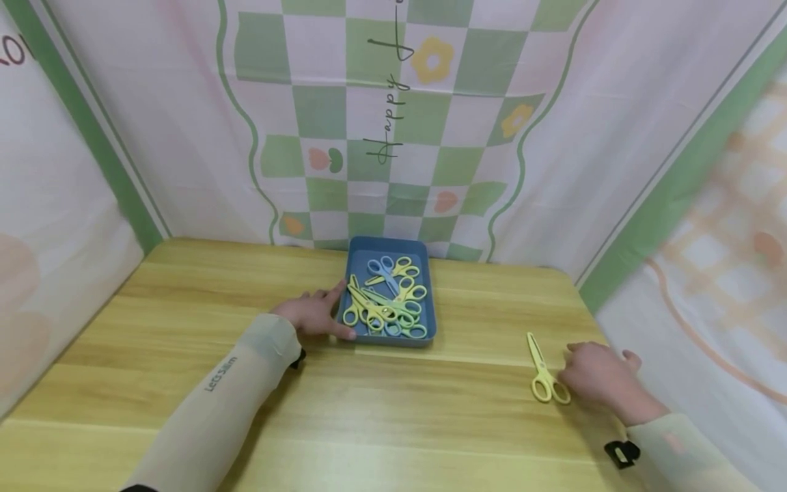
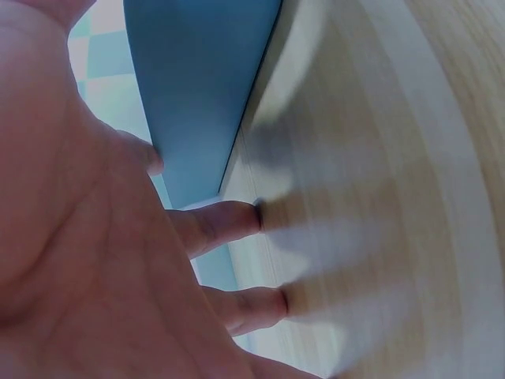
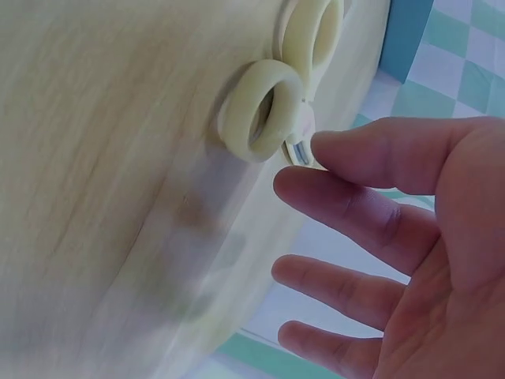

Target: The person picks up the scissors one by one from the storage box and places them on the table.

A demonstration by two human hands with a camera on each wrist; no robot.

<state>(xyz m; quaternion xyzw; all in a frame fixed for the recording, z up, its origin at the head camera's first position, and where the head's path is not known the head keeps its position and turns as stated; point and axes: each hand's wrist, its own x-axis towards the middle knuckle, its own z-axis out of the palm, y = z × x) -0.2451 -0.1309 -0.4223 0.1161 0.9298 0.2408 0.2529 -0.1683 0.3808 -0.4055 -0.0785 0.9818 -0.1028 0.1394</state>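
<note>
At the left side of a blue tray point(image 1: 430, 273), my left hand point(image 1: 316, 314) has its thumb by the near left corner and another finger at the left rim. In the left wrist view its fingers are spread, some tips on the table beside the tray's wall point(image 2: 197, 87). The tray holds several scissors, among them yellow scissors point(image 1: 371, 309), blue scissors point(image 1: 382, 270) and green scissors point(image 1: 402, 311). To the right, yellow scissors point(image 1: 541, 376) lie on the table, blades pointing away. Beside their handle loops point(image 3: 237, 122) is my right hand point(image 1: 599, 376), thumb and index close together, holding nothing.
The wooden table point(image 1: 406, 417) ends at the back against a green and white checked cloth point(image 1: 369, 109). More printed cloth point(image 1: 719, 287) hangs close to its right edge, and another cloth point(image 1: 55, 225) borders the left.
</note>
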